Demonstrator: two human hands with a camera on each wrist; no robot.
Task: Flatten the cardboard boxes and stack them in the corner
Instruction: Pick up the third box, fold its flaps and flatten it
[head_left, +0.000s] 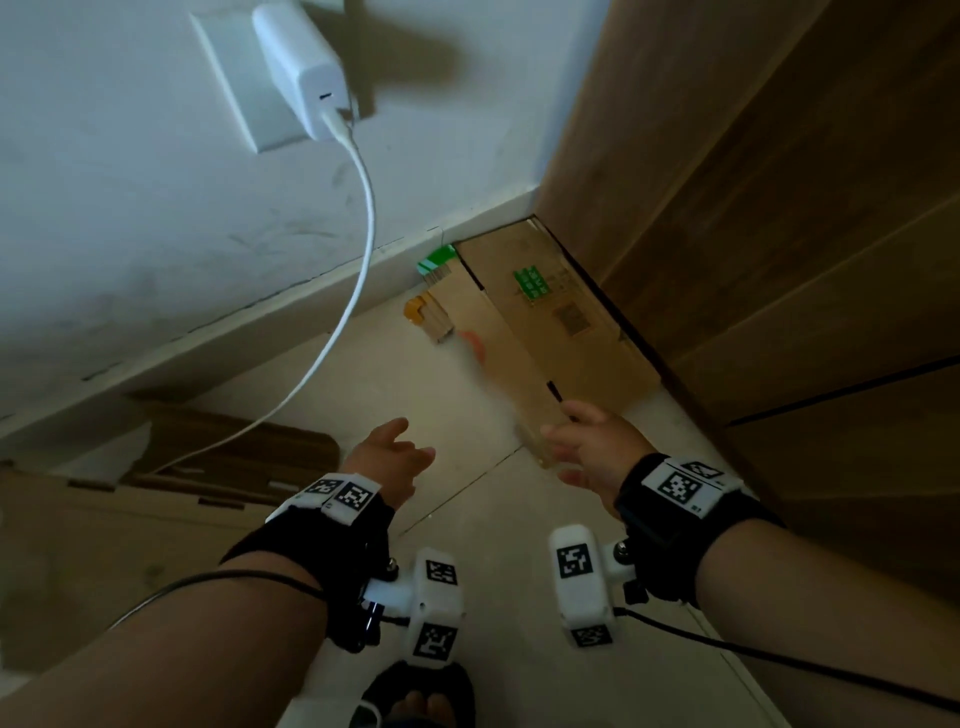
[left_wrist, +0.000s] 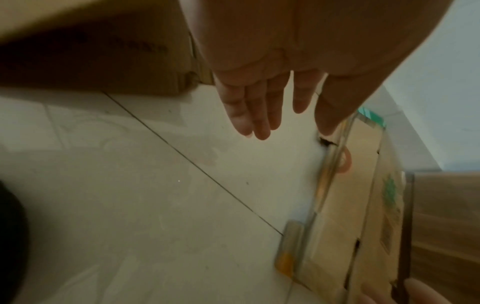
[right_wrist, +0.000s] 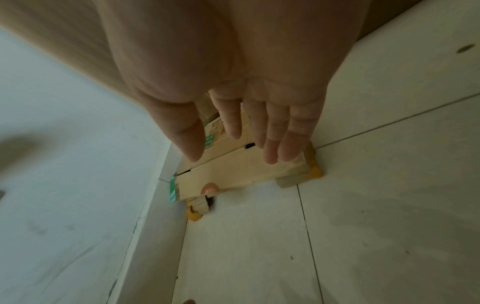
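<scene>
Fingers first: the left hand (head_left: 387, 457) at lower centre of the head view has its fingers (left_wrist: 249, 111) straight and loose, holding nothing, hovering over bare floor (head_left: 467, 519). The right hand (head_left: 592, 447), just right of it, is spread wide too, fingers (right_wrist: 270, 131) straight, nothing gripped.

The flattened boxes (head_left: 545, 322) sit in the corner at centre right of the frame, tucked between the baseboard (head_left: 311, 291) and the wooden panel (head_left: 779, 234). Their long axis runs from the corner back toward the hands, so the near end is right at the right hand's fingertips. Can't tell if they actually touch it, too blurry. The left hand is well off to the left of the stack's edge, so the right is clearly nearer.

More unflattened-looking cardboard (head_left: 156, 493) lies at lower left, so I'd guess that's next.
</scene>
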